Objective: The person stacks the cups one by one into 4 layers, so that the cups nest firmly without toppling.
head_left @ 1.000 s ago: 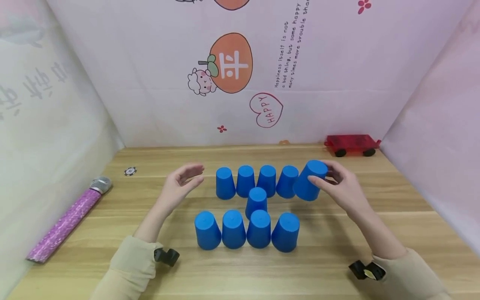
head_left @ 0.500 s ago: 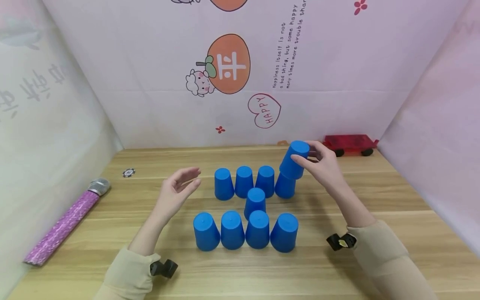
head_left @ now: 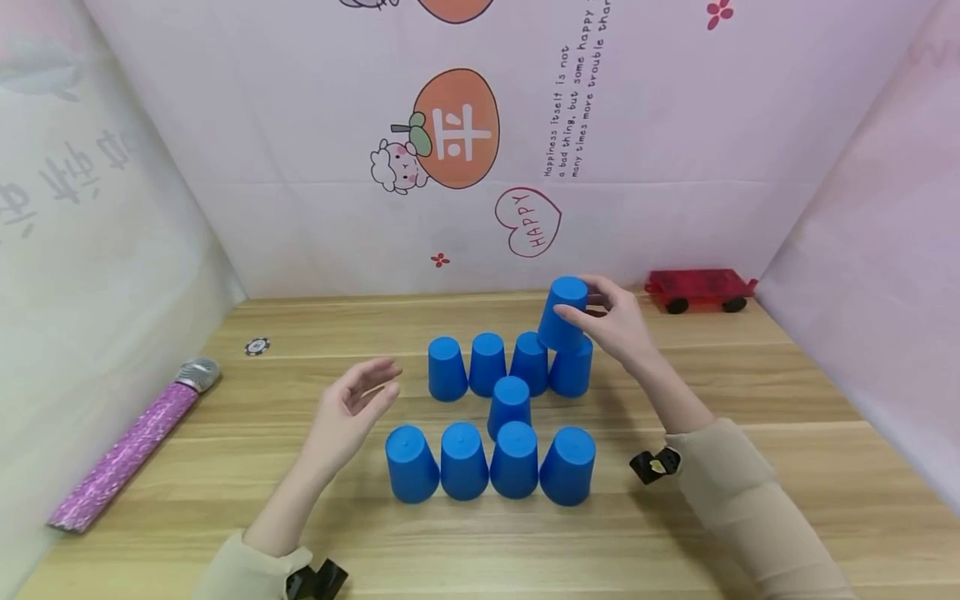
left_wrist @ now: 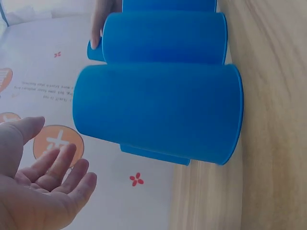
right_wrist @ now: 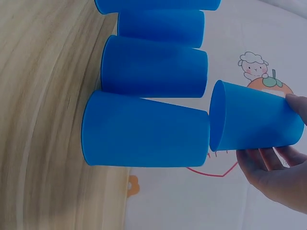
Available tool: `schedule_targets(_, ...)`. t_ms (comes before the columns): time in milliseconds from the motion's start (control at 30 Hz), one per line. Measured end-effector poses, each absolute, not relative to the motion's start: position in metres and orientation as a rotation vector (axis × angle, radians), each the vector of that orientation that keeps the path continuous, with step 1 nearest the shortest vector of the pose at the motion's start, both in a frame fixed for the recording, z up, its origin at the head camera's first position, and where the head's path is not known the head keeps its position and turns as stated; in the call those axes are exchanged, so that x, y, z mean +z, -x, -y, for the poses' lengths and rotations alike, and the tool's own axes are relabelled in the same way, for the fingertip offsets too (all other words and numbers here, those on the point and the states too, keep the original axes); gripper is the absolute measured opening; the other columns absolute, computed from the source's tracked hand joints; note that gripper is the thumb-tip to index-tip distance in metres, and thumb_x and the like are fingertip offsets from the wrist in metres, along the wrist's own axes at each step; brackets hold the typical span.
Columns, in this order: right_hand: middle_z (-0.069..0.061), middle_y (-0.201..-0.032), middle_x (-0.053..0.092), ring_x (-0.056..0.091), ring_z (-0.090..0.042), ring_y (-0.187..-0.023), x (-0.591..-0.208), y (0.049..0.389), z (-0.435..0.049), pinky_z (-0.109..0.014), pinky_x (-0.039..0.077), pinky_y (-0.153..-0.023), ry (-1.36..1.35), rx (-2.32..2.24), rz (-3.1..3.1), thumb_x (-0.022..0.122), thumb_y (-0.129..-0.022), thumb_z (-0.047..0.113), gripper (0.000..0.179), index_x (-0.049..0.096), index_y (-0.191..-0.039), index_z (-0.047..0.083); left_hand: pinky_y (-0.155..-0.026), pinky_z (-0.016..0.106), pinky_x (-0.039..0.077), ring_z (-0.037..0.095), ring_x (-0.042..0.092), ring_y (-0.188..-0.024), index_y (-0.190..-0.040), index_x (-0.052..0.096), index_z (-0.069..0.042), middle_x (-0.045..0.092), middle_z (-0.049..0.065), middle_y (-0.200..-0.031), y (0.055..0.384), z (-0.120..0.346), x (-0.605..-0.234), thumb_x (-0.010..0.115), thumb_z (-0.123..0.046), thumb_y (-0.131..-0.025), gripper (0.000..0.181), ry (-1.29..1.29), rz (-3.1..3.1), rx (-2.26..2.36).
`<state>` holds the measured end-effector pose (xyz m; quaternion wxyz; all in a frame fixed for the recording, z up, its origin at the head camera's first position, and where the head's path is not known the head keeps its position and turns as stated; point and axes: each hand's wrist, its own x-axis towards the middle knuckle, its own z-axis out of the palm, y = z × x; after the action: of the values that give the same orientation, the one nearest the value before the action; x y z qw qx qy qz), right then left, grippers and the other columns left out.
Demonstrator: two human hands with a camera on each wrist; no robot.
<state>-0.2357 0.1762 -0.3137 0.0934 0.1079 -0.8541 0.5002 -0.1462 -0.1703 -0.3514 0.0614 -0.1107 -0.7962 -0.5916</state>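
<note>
My right hand (head_left: 618,327) grips an upside-down blue cup (head_left: 561,317) with its thumb on the near side. That cup is over the right end of the back row, above the gap between the two rightmost cups. In the right wrist view, its rim is at the base of a standing cup (right_wrist: 144,132); I cannot tell if they touch. Four-sided contact is hidden. My left hand (head_left: 351,410) hovers left of the cups, fingers loosely bent, holding nothing. Upside-down blue cups form a back row (head_left: 447,371) and a front row (head_left: 412,468), with a single cup (head_left: 509,407) between them.
A microphone with a glittery purple handle (head_left: 127,454) lies at the left. Beyond the left hand is a small poker chip (head_left: 257,346). A red toy wagon (head_left: 701,287) stands at the back right. Printed sheets (head_left: 330,233) enclose the wooden table (head_left: 480,550).
My right hand has lifted its cup from beside the back row's right end and carried it leftward over the row. My left hand has sunk slightly.
</note>
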Motion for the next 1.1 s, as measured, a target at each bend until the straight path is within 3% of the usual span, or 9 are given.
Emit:
schedule_targets(200,-0.018,-0.131,0.054,0.051,-0.036,-0.12,-0.318,0.24,-0.173,-0.059,0.041,-0.101,-0.35,1.488,2.536,0.066,-0.087,0.037,0.058,0.047,-0.135,0.009,-0.096,0.023,0.047,0.026,0.053,-0.123,-0.134,0.046,-0.008,0.056,0.016,-0.13,0.137,0.17,-0.353,0.062,-0.024,-0.091,0.049,0.297,2.425,-1.788)
schedule_targets(467,-0.019,-0.13,0.055,0.051,-0.038,-0.12,-0.322,0.243,-0.173,-0.06,0.04,-0.1,-0.367,1.464,2.551,0.066,-0.087,0.035,0.056,0.047,-0.134,0.008,-0.105,0.045,0.04,0.03,0.048,-0.128,-0.133,0.047,-0.003,0.054,0.016,-0.134,0.129,0.171,-0.37,0.068,-0.017,-0.087,0.053,0.345,2.494,-1.774)
schedule_targets(867,-0.02,-0.131,0.053,0.05,-0.038,-0.121,-0.323,0.241,-0.173,-0.061,0.04,-0.1,-0.362,1.462,2.58,0.064,-0.089,0.035,0.057,0.045,-0.135,0.008,-0.106,0.051,0.039,0.033,0.046,-0.128,-0.135,0.045,-0.009,0.049,0.016,-0.138,0.118,0.171,-0.385,0.075,-0.024,-0.08,0.064,0.42,2.702,-1.753)
schedule_targets(1100,-0.02,-0.131,0.053,0.049,-0.038,-0.122,-0.323,0.242,-0.174,-0.061,0.039,-0.101,-0.36,1.466,2.592,0.064,-0.089,0.036,0.058,0.044,-0.136,0.009,-0.101,0.045,0.046,0.027,0.056,-0.116,-0.129,0.051,-0.007,0.059,0.01,-0.122,0.114,0.173,-0.387,0.078,-0.024,-0.077,0.06,0.387,2.747,-1.757)
